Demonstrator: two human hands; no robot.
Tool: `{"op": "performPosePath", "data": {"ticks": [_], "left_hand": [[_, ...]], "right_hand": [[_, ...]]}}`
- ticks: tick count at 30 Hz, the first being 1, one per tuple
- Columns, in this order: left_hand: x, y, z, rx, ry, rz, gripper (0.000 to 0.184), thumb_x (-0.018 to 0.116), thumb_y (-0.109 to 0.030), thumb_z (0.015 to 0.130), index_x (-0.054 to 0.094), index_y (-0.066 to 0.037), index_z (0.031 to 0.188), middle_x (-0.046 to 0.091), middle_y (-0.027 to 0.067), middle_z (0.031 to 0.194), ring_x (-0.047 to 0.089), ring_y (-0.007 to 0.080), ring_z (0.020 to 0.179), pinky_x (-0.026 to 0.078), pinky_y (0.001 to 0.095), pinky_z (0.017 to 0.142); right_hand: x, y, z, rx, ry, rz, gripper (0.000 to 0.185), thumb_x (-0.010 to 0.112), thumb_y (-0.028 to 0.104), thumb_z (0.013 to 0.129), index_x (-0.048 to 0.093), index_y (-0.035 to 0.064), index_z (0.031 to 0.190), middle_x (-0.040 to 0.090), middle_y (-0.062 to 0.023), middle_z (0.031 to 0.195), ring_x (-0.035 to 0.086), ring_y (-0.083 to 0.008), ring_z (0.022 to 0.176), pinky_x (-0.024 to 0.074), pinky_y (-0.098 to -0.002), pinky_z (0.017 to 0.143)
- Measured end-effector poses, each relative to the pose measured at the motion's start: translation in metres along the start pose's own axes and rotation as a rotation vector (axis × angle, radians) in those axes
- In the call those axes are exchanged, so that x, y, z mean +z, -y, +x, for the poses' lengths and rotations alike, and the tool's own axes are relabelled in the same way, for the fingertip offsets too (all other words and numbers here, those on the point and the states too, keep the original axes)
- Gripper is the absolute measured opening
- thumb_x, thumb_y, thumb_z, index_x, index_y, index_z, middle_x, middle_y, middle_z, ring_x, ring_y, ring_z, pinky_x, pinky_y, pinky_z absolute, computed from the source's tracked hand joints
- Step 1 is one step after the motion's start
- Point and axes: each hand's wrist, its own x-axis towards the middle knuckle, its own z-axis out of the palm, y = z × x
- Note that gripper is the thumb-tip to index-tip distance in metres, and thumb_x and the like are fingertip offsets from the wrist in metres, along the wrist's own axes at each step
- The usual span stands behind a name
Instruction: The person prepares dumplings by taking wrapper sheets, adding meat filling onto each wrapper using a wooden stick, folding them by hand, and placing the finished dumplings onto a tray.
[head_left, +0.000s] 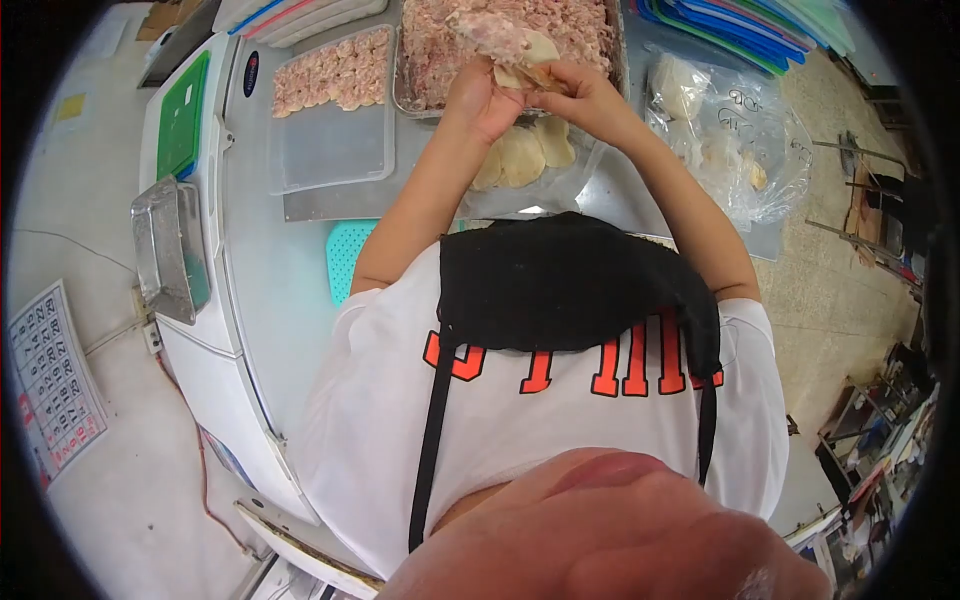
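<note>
My left hand [485, 103] and my right hand [585, 98] meet over the front edge of a metal tray [618, 60] filled with pink minced filling [430, 50]. Between them, both hands hold a pale round wrapper [540, 48], with a lump of filling just above it. More pale wrappers [522, 157] lie on a plastic sheet below my hands. To the left, a clear plastic tray [335, 150] bears rows of filled pieces [330, 72] in its upper part.
A clear plastic bag [775, 170] with wrappers lies at the right. Stacked coloured lids [720, 30] stand at the back right, stacked trays [290, 18] at the back left. A turquoise perforated item [347, 255] lies below the table edge; a metal container [168, 250] is at far left.
</note>
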Motion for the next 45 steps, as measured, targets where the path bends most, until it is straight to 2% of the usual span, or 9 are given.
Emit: {"op": "performPosePath", "data": {"ticks": [6,16,18,21,24,30,33,42,45], "left_hand": [[0.003,-0.009,0.005,0.137,-0.18,0.155,0.034,0.033,-0.021,0.102,0.047,0.001,0.124,0.056,0.0178,0.125,0.056,0.032,0.116,0.048,0.0483,0.099],[0.021,-0.002,0.005,0.164,-0.03,-0.046,0.052,0.029,-0.038,0.102,0.037,0.001,0.136,0.044,0.0208,0.138,0.04,0.0382,0.131,0.031,0.0564,0.11],[0.011,-0.011,0.007,0.087,0.039,-0.159,0.06,0.028,-0.045,0.1,0.034,0.001,0.139,0.04,0.021,0.141,0.035,0.0387,0.134,0.025,0.0568,0.113],[0.007,-0.008,0.005,0.188,-0.049,-0.059,0.068,0.028,-0.053,0.097,0.032,-0.002,0.143,0.036,0.0195,0.146,0.031,0.038,0.137,0.022,0.0553,0.114],[-0.002,-0.004,0.008,0.242,-0.058,0.023,0.07,0.028,-0.057,0.096,0.032,-0.005,0.143,0.034,0.0182,0.148,0.029,0.0371,0.138,0.022,0.0574,0.113],[0.018,-0.022,0.001,0.195,-0.085,0.022,0.077,0.028,-0.064,0.093,0.034,-0.005,0.143,0.033,0.0183,0.149,0.027,0.0398,0.138,0.017,0.0656,0.11],[0.014,-0.022,0.0,0.236,-0.198,0.172,0.078,0.031,-0.064,0.093,0.035,-0.002,0.14,0.035,0.0202,0.146,0.028,0.0416,0.137,0.017,0.0666,0.109],[0.011,-0.037,0.002,0.25,-0.149,-0.011,0.064,0.053,-0.045,0.091,0.037,0.0,0.134,0.041,0.0264,0.137,0.037,0.0425,0.131,0.034,0.0607,0.105],[0.02,-0.043,-0.008,0.219,0.133,0.564,0.062,0.063,-0.023,0.088,0.036,-0.007,0.142,0.053,0.0197,0.126,0.054,0.0325,0.116,0.046,0.0511,0.096]], "right_hand": [[-0.012,0.0,-0.016,0.057,0.049,0.071,0.031,0.066,0.023,0.09,0.063,0.0037,0.114,0.064,0.0027,0.094,0.055,-0.003,0.085,0.0448,-0.0201,0.072],[-0.017,-0.014,0.002,-0.08,-0.354,-0.48,0.032,0.055,0.029,0.095,0.064,0.0052,0.114,0.065,-0.0145,0.089,0.064,-0.0284,0.083,0.0488,-0.0363,0.074],[-0.02,-0.02,-0.003,-0.295,-0.356,-0.848,0.031,0.056,0.027,0.095,0.064,0.006,0.116,0.063,-0.0133,0.084,0.064,-0.0267,0.08,0.0499,-0.0348,0.068],[-0.032,-0.019,-0.011,-0.334,-0.263,-0.921,0.03,0.057,0.024,0.092,0.063,0.0043,0.114,0.062,-0.0192,0.086,0.062,-0.0361,0.081,0.0502,-0.0423,0.069],[-0.034,0.04,-0.025,-0.001,-0.101,-1.172,0.026,0.056,0.023,0.093,0.063,0.0048,0.11,0.064,-0.0169,0.089,0.062,-0.0358,0.085,0.0502,-0.0451,0.071],[-0.046,-0.005,-0.015,-0.218,-0.129,-1.079,0.02,0.054,0.021,0.093,0.062,0.0104,0.107,0.064,-0.0151,0.087,0.063,-0.035,0.082,0.0509,-0.045,0.067],[-0.043,0.061,-0.025,-0.005,-0.069,-1.349,0.02,0.054,0.021,0.093,0.061,0.0107,0.109,0.063,-0.0164,0.087,0.062,-0.0362,0.082,0.0505,-0.045,0.067],[-0.061,0.053,-0.019,-0.212,-0.045,-0.985,0.031,0.056,0.024,0.094,0.061,0.0048,0.118,0.065,-0.0185,0.093,0.062,-0.0372,0.086,0.0493,-0.0411,0.075],[-0.067,0.062,-0.025,-0.066,-0.113,-0.64,0.037,0.052,0.029,0.098,0.06,-0.0018,0.117,0.067,-0.0181,0.1,0.064,-0.0275,0.092,0.0476,-0.0349,0.081]]}}
